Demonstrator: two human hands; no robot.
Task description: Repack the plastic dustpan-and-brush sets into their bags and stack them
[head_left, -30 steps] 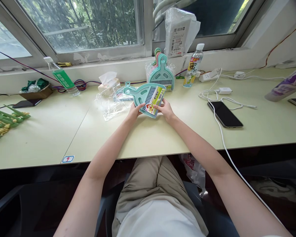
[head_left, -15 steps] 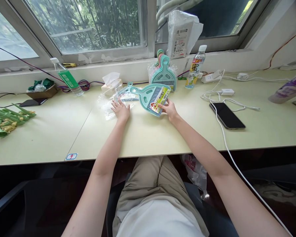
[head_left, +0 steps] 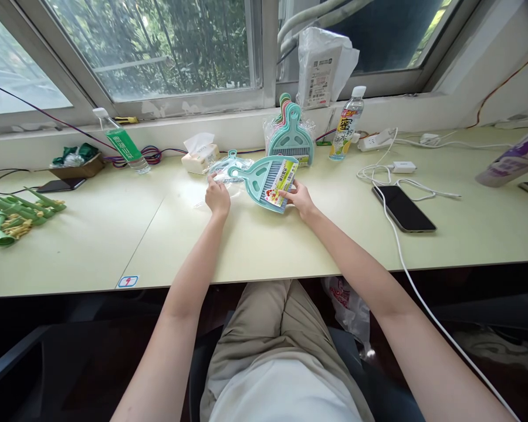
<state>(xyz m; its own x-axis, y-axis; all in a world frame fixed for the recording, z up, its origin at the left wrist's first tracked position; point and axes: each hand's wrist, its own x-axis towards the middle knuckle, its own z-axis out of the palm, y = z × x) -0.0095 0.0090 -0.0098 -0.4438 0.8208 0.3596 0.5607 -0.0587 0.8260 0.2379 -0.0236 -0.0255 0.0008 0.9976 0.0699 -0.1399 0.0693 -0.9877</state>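
Note:
My right hand [head_left: 301,200] grips the wide end of a mint-green dustpan and brush set [head_left: 257,183], with the thumb over its colourful label. The set is tilted above the table, its handle pointing left. My left hand [head_left: 219,196] is closed beside that handle, its fingers pinching a crumpled clear plastic bag [head_left: 234,189]; the fingertips are partly hidden. Just behind lies another dustpan set [head_left: 232,162] in clear wrapping. Farther back, against the wall, several nested dustpan sets [head_left: 291,140] stand upright with handles up.
Behind my left hand is a tissue pack [head_left: 201,155]. A green-labelled bottle [head_left: 122,142] leans at the left, and a yellow-labelled bottle [head_left: 347,124] stands right of the stack. A phone [head_left: 403,208] and white cable [head_left: 389,217] lie rightward. Green plastic parts [head_left: 9,217] are piled far left.
My left hand has gone from spread flat on the plastic to closed fingers gathering it. The dustpan set in my right hand has shifted slightly lower and left.

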